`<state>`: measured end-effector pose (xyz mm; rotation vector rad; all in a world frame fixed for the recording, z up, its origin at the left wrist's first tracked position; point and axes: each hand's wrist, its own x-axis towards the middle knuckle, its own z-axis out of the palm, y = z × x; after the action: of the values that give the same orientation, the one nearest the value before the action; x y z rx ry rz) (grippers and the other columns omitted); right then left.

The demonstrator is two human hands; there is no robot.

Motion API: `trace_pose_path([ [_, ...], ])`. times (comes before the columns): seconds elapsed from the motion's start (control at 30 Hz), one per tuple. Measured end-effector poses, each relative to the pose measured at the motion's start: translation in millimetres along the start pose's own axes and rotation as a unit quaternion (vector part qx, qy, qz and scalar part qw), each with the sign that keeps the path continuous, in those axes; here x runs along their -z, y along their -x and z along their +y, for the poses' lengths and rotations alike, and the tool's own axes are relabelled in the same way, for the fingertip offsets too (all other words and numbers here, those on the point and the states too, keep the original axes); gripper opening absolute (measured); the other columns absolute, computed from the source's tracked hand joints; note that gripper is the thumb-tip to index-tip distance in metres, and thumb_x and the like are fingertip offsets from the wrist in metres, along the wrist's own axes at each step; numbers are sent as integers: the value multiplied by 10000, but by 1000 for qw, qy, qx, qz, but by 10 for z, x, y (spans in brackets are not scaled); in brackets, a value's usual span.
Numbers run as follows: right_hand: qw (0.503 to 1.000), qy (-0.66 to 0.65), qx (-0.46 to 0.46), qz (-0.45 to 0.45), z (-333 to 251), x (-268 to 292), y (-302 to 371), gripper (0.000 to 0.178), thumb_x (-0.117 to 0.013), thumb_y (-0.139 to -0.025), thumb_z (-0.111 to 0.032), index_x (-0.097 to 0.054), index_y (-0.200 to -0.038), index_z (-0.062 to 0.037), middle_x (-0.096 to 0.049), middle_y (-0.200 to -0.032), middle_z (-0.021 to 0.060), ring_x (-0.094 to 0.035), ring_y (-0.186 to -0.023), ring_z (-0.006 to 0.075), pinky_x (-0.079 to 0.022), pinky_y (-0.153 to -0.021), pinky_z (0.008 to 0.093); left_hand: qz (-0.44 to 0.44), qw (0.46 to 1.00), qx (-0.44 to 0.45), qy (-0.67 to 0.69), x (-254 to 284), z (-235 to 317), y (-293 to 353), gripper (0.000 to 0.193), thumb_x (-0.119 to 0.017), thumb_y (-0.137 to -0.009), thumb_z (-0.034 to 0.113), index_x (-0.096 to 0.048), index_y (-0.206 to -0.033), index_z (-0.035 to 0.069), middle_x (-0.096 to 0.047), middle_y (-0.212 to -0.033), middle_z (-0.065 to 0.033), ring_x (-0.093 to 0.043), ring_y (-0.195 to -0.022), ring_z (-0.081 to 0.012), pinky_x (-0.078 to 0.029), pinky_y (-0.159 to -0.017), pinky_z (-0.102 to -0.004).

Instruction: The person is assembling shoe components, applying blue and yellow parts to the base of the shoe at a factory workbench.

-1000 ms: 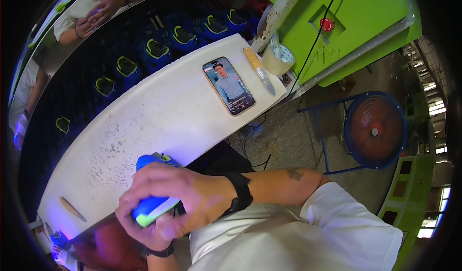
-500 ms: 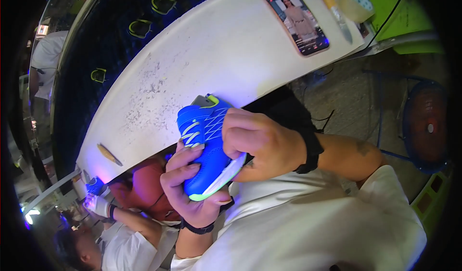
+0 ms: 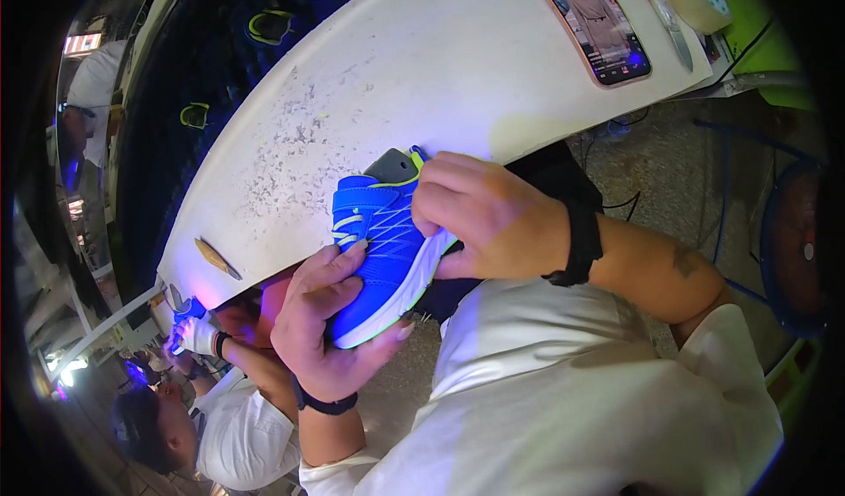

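Observation:
A blue sneaker [image 3: 383, 249] with a white sole, pale laces and lime trim is held tilted over the near edge of the white table [image 3: 422, 65]. A grey insert [image 3: 393, 167] sticks out of its collar. My left hand [image 3: 317, 324] is closed round the toe end, thumb under the sole and fingers over the upper. My right hand [image 3: 493, 219] has its fingers curled against the side near the heel, with the thumb below by the sole. Whether anything small is pinched in those right fingers is hidden.
Grey crumbs [image 3: 304, 131] litter the table, where a wooden-handled tool [image 3: 216, 258] lies. At far right are a phone [image 3: 603, 25], a yellow-handled knife [image 3: 662, 14] and a tape roll [image 3: 695, 0]. A dark conveyor [image 3: 229, 65] carries lime-edged pieces. A co-worker's gloved hand [image 3: 195, 335] holds another blue shoe.
The sneaker has turned more upright and shows more of its sole and grey insert. My left hand has shifted a little left, and the right hand slightly up toward the heel. The view has shifted.

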<state>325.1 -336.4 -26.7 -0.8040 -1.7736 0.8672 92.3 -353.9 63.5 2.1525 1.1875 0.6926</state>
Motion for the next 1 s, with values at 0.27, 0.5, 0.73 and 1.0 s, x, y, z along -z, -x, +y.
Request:
trace_pose_path([
  [0.27,991,89,-49,-82,-21,-89,-190,407,-828,-617,-196,-554,-890,-68,-546,-874,98,-588,-830,307,-484,-719,404,50,990,53,125,94,-290,18,570,-889,-687,340,-524,-975,11,-666,-1020,-163,-639,-992,-277,-485,-941,-400],
  [0.5,987,91,-26,-130,-62,-268,-342,391,-813,-666,-278,-593,-921,-80,-568,-903,93,-606,-881,286,-498,-753,414,-53,928,338,149,255,-436,61,522,-812,-757,327,-369,-893,88,-388,-828,12,-371,-756,-94,-348,-675,-242],
  [0.73,904,-376,-176,105,-126,202,-509,407,-769,-888,-349,-599,-1090,-39,-610,-1043,43,-582,-937,109,-503,-831,275,145,895,173,385,-217,-468,-22,1172,-905,-627,541,-272,-1460,12,-561,-1212,-133,-569,-1153,-239,-432,-1026,-345],
  [1.0,947,-295,-127,25,-388,178,-874,477,-546,-1014,-459,-592,-1170,-11,-627,-1081,113,-592,-1019,171,-477,-910,315,60,991,118,6,55,132,-613,781,-948,-576,331,-557,-1166,-1,-648,-1050,-106,-632,-979,-196,-515,-877,-341],
])
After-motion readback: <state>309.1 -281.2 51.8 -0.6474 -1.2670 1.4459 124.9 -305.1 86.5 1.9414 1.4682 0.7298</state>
